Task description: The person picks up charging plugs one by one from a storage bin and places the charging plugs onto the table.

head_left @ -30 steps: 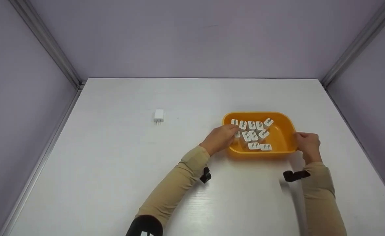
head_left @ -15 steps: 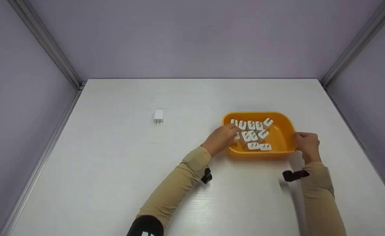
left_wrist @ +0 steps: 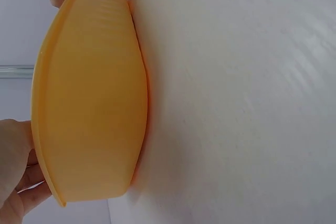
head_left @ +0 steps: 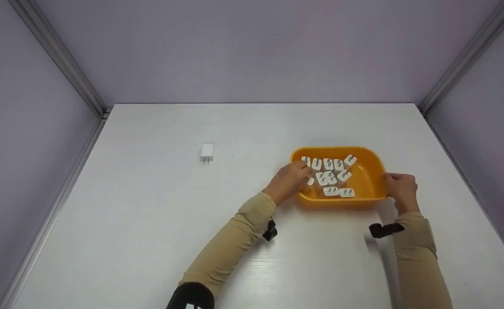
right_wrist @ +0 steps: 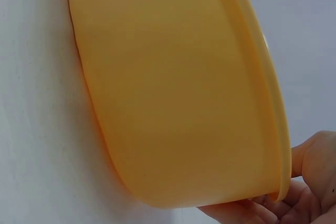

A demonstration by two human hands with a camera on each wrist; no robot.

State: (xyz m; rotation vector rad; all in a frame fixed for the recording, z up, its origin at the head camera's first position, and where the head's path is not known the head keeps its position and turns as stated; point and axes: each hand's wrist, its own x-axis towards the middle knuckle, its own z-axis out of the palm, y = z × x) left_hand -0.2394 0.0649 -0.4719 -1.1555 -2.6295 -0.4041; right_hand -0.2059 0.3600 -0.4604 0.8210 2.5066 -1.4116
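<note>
A yellow-orange plastic basin sits on the white table, right of centre in the head view. Several white phone chargers stand inside it, mostly with prongs up, grouped towards its left. My left hand reaches over the left rim, thumb and fingers pinching a charger that they partly cover. My right hand grips the basin's right rim. In the left wrist view the left hand is at the rim, its fingertips hidden behind the wall. The right wrist view shows the right hand around the rim.
One more white charger lies alone on the table, left of the basin, prongs towards me. Grey walls with metal corner posts close off the back and both sides.
The charger at my left fingertips shifts slightly towards me and turns, while the left hand itself barely moves. The right hand, basin and other chargers stay in place.
</note>
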